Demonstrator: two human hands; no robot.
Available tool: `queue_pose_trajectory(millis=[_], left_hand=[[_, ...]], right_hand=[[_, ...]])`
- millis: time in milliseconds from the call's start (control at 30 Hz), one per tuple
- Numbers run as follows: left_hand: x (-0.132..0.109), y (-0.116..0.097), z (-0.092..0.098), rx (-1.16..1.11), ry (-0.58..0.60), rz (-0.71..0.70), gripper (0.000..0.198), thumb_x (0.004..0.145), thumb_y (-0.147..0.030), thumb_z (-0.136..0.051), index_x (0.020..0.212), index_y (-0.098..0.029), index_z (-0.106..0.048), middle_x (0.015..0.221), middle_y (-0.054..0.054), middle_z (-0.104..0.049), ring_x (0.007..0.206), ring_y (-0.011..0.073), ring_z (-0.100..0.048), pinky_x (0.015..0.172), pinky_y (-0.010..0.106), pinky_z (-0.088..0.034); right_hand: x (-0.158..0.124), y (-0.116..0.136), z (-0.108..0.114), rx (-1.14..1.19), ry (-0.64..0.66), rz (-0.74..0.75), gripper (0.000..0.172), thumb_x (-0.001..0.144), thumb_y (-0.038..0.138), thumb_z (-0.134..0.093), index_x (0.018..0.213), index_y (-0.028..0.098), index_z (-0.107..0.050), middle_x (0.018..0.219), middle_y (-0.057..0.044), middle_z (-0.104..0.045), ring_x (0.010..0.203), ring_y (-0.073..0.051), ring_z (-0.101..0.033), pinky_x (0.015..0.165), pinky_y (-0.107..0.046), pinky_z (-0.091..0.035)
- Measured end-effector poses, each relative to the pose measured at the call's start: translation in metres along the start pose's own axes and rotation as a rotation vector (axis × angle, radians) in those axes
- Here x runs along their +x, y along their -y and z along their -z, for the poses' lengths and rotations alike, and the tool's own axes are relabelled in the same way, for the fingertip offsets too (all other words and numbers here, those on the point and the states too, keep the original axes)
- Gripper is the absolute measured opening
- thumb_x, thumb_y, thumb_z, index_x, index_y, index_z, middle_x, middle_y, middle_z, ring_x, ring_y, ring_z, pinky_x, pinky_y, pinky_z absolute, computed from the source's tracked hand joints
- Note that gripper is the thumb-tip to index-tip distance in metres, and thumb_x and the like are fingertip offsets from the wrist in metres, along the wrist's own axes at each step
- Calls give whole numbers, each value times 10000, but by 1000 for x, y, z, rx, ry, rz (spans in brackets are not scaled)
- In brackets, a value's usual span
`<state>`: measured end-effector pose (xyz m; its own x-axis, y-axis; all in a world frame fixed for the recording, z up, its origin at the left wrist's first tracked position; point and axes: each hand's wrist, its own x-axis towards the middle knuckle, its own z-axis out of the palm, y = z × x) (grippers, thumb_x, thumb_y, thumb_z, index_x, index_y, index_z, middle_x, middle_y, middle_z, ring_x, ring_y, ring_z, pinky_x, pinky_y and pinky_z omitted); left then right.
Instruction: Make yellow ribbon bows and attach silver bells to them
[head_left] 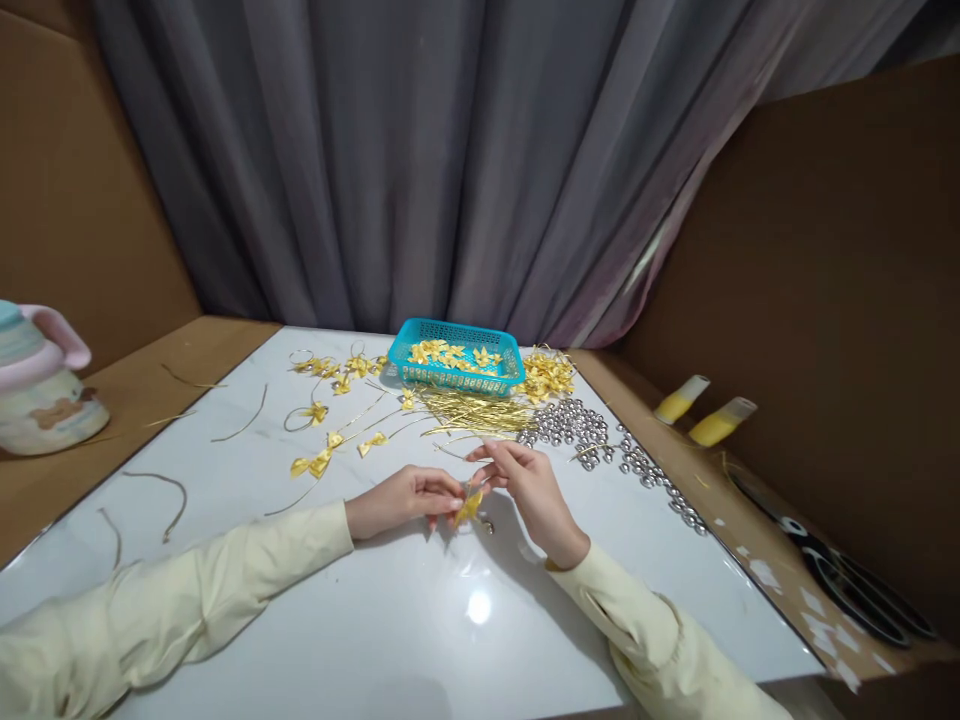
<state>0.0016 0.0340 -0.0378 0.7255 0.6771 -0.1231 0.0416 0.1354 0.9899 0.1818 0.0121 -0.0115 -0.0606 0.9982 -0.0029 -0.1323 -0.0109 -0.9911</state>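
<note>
Over the front half of the white tabletop, my two hands meet at a small yellow ribbon bow [469, 507]. My left hand [409, 502] is closed, with the thumb and fingertips pinching the bow's left side. From the right, my right hand [529, 490] reaches in with its fingertips pinched at the bow's top edge, where a thin cord seems to run; the fingers partly hide it. A small silvery jingle bell [488, 527] shows just right of the bow. Behind my hands lies a bundle of gold cords [476, 411], with loose silvery bells [574, 424] to its right.
A turquoise basket [456, 381] holding yellow bows stands at the back, with a bow pile [547, 376] beside it. Finished-looking bows [315, 462] and loose cords lie left. Scissors [847, 590], paper scraps and two yellow-filled tubes [721, 424] lie right; a mug [49, 400] stands left.
</note>
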Motion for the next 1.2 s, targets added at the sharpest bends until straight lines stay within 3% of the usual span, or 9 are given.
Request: queue_pose_trajectory(millis=[133, 267, 600, 733, 933, 1067, 1133, 1200], left_hand=[[-1, -2, 1, 11, 48, 1, 323, 765, -340, -659, 1013, -136, -625, 827, 69, -677, 752, 174, -613, 589, 241, -435], [-1, -2, 4, 31, 99, 10, 309, 729, -338, -694, 961, -139, -647, 869, 60, -663, 755, 161, -580, 621, 245, -436], [-1, -6, 3, 44, 77, 29, 241, 724, -342, -687, 753, -129, -578, 645, -17, -547, 598, 102, -472, 586, 231, -378], [0, -6, 4, 35, 83, 30, 253, 716, -345, -694, 726, -136, -552, 639, -25, -521, 607, 105, -468, 609, 241, -376], [1, -1, -3, -4, 29, 3, 318, 721, -361, -692, 798, -175, -446, 814, 0, -537, 719, 125, -516, 616, 247, -421], [1, 0, -9, -3, -33, -28, 437, 736, -332, -687, 1036, -231, -387, 926, 16, -530, 801, 146, -539, 506, 181, -379], [1, 2, -10, 58, -13, -25, 418, 745, -334, -677, 1063, -216, -433, 845, -4, -517, 722, 127, -518, 476, 173, -356], [1, 3, -10, 122, 22, -8, 281, 758, -351, -659, 921, -160, -534, 743, -20, -498, 617, 98, -466, 477, 187, -354]], right_hand=[[-1, 0, -1, 28, 34, -24, 331, 758, 450, -639, 722, 123, -669, 759, -77, -676, 559, -134, -634, 535, -243, -495], [-2, 0, -2, 43, 51, -31, 326, 748, 451, -649, 718, 127, -670, 738, -65, -670, 566, -134, -633, 550, -250, -504], [0, -9, -4, 31, 63, -40, 348, 725, 480, -657, 732, 134, -692, 798, -70, -672, 690, -149, -625, 647, -273, -507], [0, -12, -3, 9, 58, -51, 329, 744, 449, -656, 699, 126, -701, 739, -60, -666, 680, -134, -592, 602, -232, -454], [-1, -6, -3, 55, 116, -55, 322, 741, 452, -661, 711, 133, -695, 624, -15, -620, 522, -99, -523, 517, -229, -421], [-4, 1, -5, 107, 172, -40, 320, 757, 453, -647, 742, 136, -689, 645, -12, -621, 532, -100, -548, 550, -242, -457], [-5, 2, -5, 123, 191, -38, 319, 768, 450, -640, 757, 134, -683, 623, -9, -615, 537, -108, -569, 560, -246, -466], [-4, 1, -5, 134, 199, -39, 320, 769, 450, -640, 773, 133, -677, 604, -8, -613, 533, -111, -582, 555, -246, -470]])
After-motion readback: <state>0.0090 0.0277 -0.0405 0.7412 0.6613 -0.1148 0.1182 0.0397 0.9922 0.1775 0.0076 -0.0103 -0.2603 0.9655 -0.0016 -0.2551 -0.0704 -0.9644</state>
